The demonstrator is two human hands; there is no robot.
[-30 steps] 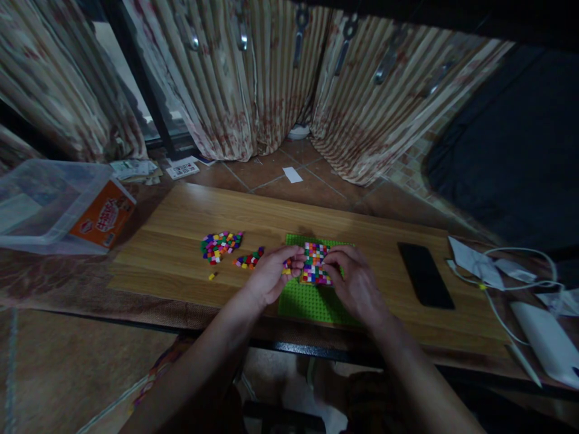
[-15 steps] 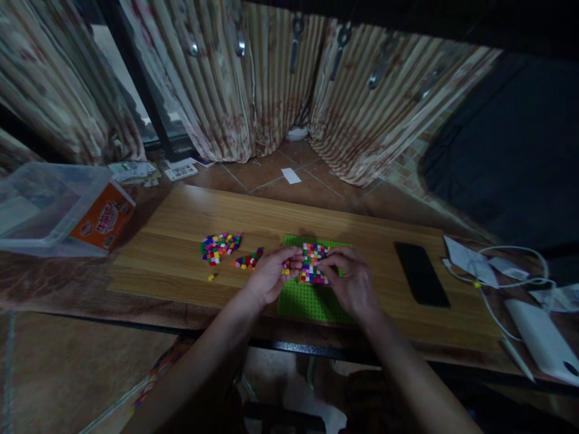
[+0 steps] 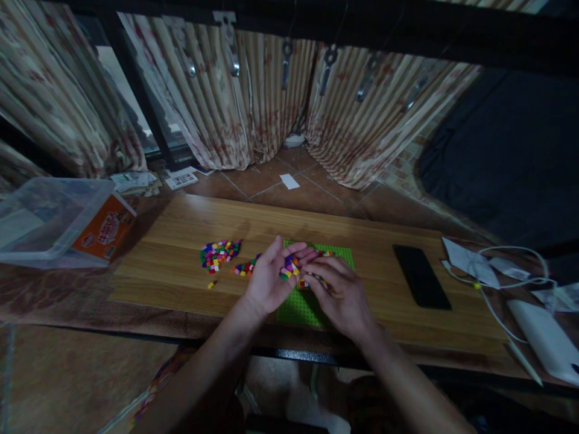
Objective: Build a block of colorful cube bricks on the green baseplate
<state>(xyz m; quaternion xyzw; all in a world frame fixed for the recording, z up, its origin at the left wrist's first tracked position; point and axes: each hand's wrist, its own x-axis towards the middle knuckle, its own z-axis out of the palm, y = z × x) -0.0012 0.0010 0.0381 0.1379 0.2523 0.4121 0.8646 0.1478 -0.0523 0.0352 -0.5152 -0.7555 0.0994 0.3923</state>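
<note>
Table (image 3: 181,271), wood. Green baseplate (image 3: 301,304) at its near edge, stiff, flat. Left hand (image 3: 271,277) spread palm-up, cupping loose bricks (image 3: 289,268). Right hand (image 3: 341,295) over baseplate, grip hidden, cannot tell. Bricks likely tiny, light, hard, slippery: pinch by the sides.

Well left of the fingers, a clear plastic box (image 3: 49,220) with an orange label lies at the end of the wooden board (image 3: 181,223). Beyond it, papers (image 3: 136,179) and a printed card (image 3: 181,180) rest on the floor tiles. Right of the fingers, a black phone (image 3: 421,276) lies flat on the board. Farther right are a white cable (image 3: 506,265), crumpled white paper (image 3: 465,260) and a white device (image 3: 545,341). Striped curtains (image 3: 271,102) hang behind, with a white slip (image 3: 289,181) on the floor before them.
</note>
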